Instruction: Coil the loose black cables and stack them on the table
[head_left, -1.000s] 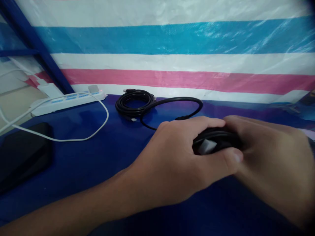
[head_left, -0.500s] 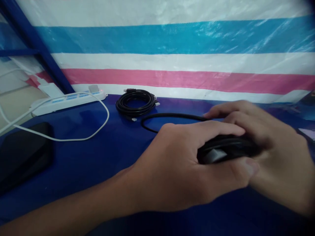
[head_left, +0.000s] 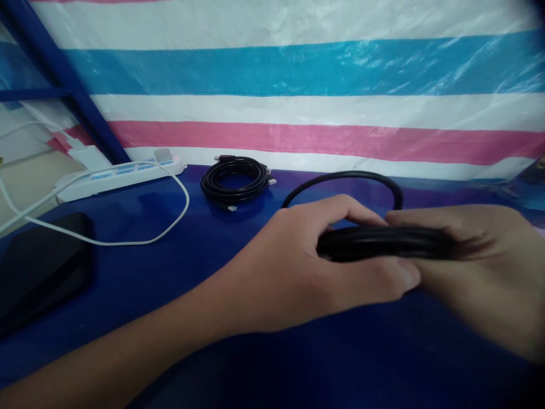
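Note:
A bundle of coiled black cable point(head_left: 383, 243) lies across my left hand point(head_left: 306, 267), which is closed round it with the thumb along the near side. My right hand point(head_left: 498, 238) is at the coil's right end, bent at the wrist and blurred. Its fingers are closed on the cable, though the tips are mostly hidden. Behind the hands, a loose loop of the same cable arches up and comes down at my right fingers. A second coiled black cable point(head_left: 234, 196), with metal USB plugs showing, rests on the blue table point(head_left: 170, 289).
A white power strip point(head_left: 123, 180) with plugs in it stands at the back left. From there a white cord point(head_left: 140, 243) curves over the table and above a dark flat box point(head_left: 46, 267). A striped plastic sheet point(head_left: 298, 68) hangs behind the table, beside a blue metal frame point(head_left: 91, 125).
My right hand has turned and moved right and down round the coil's end. The loose loop has swung up and to the right. The silver plug at the coil is out of sight.

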